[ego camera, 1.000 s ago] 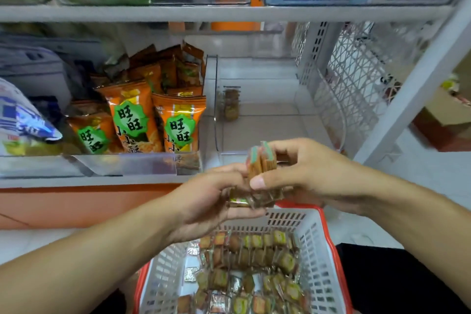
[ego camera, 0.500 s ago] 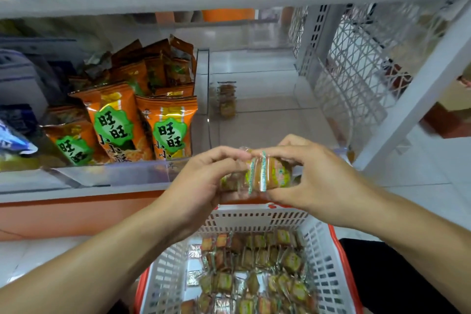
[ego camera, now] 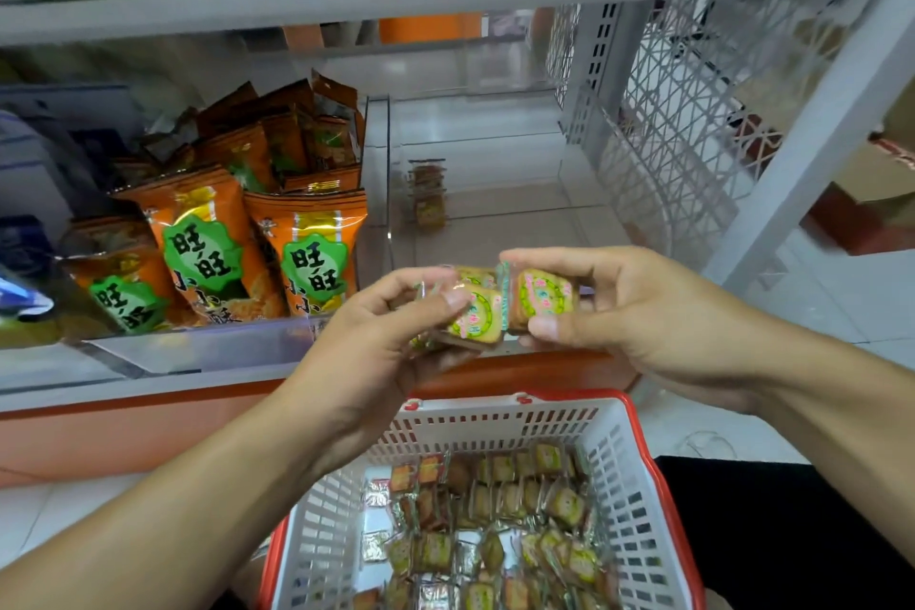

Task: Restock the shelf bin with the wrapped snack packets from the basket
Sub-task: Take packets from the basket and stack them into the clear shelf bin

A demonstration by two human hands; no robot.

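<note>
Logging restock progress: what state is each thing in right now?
Left hand: holding snack packets.
Right hand: pinching one packet.
Basket: still holds many packets.
Clear shelf bin: nearly empty, a few packets at the back.

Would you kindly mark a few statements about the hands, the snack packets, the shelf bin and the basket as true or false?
1. Both hands hold wrapped snack packets. True: the left hand grips packets and the right hand pinches another packet.
2. The basket is empty. False: many packets lie in it.
3. The clear shelf bin is full to the top. False: only a few packets stand deep inside it.
4. Orange snack bags fill the compartment left of the bin. True.
5. The hands are held above the basket. True.
</note>
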